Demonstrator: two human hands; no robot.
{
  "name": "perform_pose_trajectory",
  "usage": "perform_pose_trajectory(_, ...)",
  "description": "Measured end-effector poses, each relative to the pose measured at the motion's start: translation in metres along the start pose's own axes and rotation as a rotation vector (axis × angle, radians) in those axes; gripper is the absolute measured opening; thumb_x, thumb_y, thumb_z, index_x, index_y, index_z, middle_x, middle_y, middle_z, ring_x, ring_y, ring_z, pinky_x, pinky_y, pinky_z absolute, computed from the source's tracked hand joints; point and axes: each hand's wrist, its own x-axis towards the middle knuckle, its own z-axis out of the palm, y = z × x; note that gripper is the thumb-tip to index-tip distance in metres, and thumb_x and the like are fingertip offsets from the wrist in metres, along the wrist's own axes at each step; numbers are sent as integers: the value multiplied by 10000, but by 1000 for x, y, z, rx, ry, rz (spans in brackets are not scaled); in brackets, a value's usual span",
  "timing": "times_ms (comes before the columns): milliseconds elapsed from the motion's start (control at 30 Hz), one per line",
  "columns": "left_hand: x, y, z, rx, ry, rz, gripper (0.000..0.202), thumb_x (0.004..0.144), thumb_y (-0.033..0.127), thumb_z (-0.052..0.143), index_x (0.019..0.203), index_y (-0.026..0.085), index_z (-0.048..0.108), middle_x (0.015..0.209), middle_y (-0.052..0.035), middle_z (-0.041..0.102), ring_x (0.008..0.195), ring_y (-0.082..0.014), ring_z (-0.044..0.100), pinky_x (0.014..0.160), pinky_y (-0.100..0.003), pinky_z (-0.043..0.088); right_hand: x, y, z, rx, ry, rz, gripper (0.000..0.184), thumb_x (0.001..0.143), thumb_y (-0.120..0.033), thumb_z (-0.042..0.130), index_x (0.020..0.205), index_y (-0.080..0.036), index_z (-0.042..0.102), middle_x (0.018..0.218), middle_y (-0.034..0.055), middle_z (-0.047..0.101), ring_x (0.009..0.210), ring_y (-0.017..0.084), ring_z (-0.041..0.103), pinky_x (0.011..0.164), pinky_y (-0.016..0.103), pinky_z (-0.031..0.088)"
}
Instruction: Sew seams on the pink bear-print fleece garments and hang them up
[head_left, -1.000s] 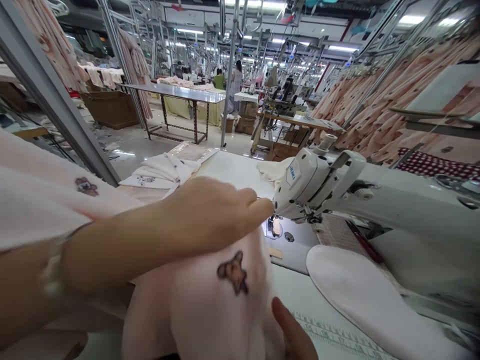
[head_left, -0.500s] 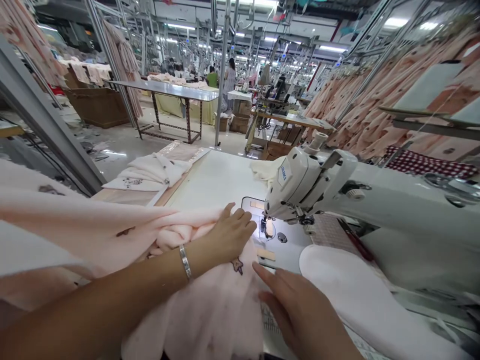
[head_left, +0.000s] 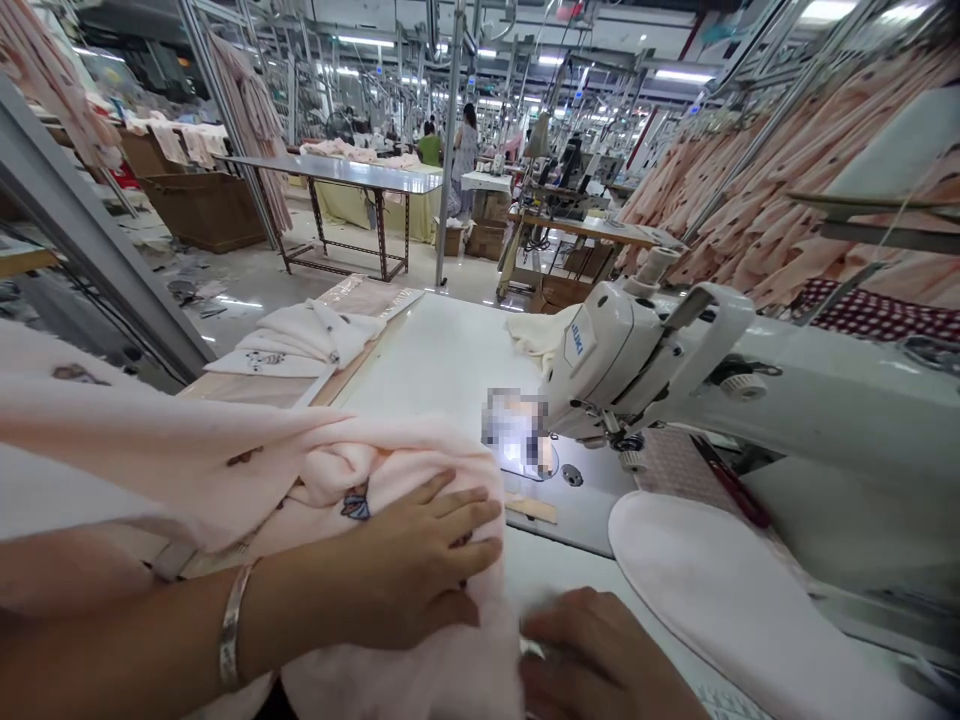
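A pale pink fleece garment (head_left: 330,470) with small bear prints lies bunched on the white sewing table (head_left: 442,350) in front of me. My left hand (head_left: 420,570), a silver bangle on its wrist, lies on the fabric with its fingers stretched flat. At the bottom edge my right hand (head_left: 600,660) touches the garment's edge near the table front; its fingers are blurred. The white sewing machine (head_left: 675,360) stands to the right, its needle area just beyond the fabric.
A pink oval piece (head_left: 735,600) lies on the table right of my hands. Folded cream garments (head_left: 315,335) sit at the table's far left. Racks of hanging pink garments (head_left: 750,200) fill the right. Other workers stand at distant tables (head_left: 345,175).
My left hand has drawn back from the needle area toward me, pulling the pink fabric along. My right hand has dropped lower and closer to the frame's bottom.
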Motion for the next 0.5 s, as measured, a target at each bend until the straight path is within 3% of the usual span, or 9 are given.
perform_pose_trajectory(133,9,6,3,-72,74,-73,425,876,342,554,1260,200,443,1382,-63,449,1252,-256,407,1095,-482,250,24,37,-6,-111,-21,203,292,914,-149,401,1185,-184,503,968,92,571,869,189,545,725,343,478)
perform_pose_trajectory(233,19,4,10,-58,113,-74,524,875,419,530,1305,146,406,1421,-128,391,1316,-298,332,1107,-504,231,41,63,-1,-153,-92,293,115,914,-216,448,924,-198,561,864,52,566,810,193,543,707,356,465)
perform_pose_trajectory(300,25,-2,13,-22,125,-71,534,876,472,501,1286,138,431,1437,-158,356,1337,-333,292,1098,-537,223,44,76,-1,-149,-136,289,179,920,-235,432,761,-204,509,785,25,564,746,175,545,656,321,452)
perform_pose_trajectory(500,51,-23,13,-15,151,-67,540,860,518,507,1235,130,471,1423,-200,354,1322,-368,312,1070,-533,267,30,100,-11,-272,-96,367,223,936,-284,351,790,-213,504,706,23,625,604,182,579,566,310,431)
